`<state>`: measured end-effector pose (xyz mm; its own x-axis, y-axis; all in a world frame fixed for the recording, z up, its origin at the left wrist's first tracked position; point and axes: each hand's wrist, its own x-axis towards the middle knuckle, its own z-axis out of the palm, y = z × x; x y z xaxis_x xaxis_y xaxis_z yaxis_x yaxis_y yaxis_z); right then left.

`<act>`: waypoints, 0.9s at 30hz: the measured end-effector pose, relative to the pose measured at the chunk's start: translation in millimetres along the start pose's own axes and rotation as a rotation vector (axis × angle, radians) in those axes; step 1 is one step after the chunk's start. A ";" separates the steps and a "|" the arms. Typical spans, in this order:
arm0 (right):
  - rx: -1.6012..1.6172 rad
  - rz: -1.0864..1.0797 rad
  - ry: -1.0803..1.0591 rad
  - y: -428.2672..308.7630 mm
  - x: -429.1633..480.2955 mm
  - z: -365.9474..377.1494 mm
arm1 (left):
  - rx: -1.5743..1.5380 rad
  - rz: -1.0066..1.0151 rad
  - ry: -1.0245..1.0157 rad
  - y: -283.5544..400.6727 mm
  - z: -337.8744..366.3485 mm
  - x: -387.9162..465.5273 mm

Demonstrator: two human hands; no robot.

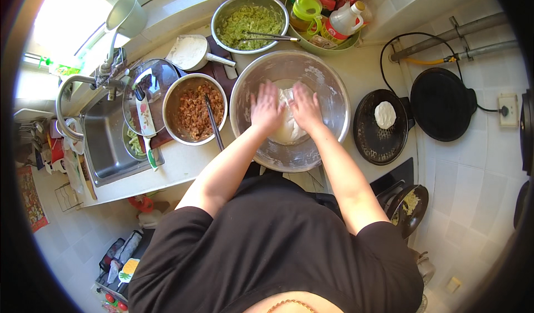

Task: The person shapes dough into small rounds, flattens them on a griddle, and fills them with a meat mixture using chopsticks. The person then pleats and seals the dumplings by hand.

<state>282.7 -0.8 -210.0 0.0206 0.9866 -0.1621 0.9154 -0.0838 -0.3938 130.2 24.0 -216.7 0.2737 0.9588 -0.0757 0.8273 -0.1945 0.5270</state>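
Note:
Both of my hands are inside a wide stainless steel bowl (pixel 333 79) smeared with flour. White dough (pixel 290 126) lies in the bowl, partly hidden beneath my hands. My left hand (pixel 267 108) is palm down at the dough's left side, its fingers spread and slightly blurred. Opposite it, my right hand (pixel 306 109) is flat against the right side, thumb apart. Neither hand is closed around anything. Beside the bowl, a round piece of white dough (pixel 385 115) sits in an opened black electric griddle (pixel 367 146).
Left stands a bowl of minced filling (pixel 198 112) with chopsticks (pixel 214 123). Behind are a bowl of shredded greens (pixel 250 23), a flour-filled pan (pixel 187 52) and a basin of bottles (pixel 350 44). A knife (pixel 145 117) rests on a glass lid (pixel 156 77) by the sink (pixel 102 154).

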 end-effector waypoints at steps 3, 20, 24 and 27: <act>-0.145 0.002 -0.072 3.4 3.5 1.5 | -0.238 -0.257 -0.171 5.9 5.4 -7.0; 0.018 -0.053 -0.398 -28.2 61.0 -14.2 | -1.161 -0.421 -0.103 -2.2 17.0 -4.5; 0.422 -0.087 -0.252 -19.3 46.3 -33.0 | -1.077 -0.214 -0.069 4.9 -7.3 -12.1; 0.891 -0.046 -0.172 -20.7 19.1 -48.3 | -0.727 -0.043 -0.039 15.8 -19.9 -15.1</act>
<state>283.6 26.5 -161.2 -0.1341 0.9630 -0.2338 0.2625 -0.1930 -0.9454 129.3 10.6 -190.4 0.2771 0.9517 -0.1321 0.3067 0.0427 0.9509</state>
